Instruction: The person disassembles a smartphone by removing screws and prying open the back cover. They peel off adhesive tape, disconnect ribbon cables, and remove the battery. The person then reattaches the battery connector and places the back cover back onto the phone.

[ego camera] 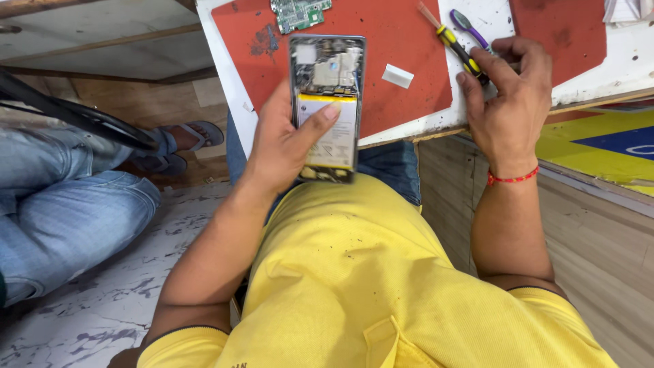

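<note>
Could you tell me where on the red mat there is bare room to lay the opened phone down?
The red mat is bare between the white tab and the circuit board, and left of the phone held in the left hand. It is crowded by the right hand, on the screwdriver beside the purple tool.

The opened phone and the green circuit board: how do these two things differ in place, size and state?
The opened phone is held up in the left hand, thumb on its battery; the green circuit board lies loose on the red mat. The phone looks much larger than the board, which is cut by the picture's top edge. The phone shows a yellowish battery and metal parts; the board shows only green with small parts. Both are exposed electronics.
</note>
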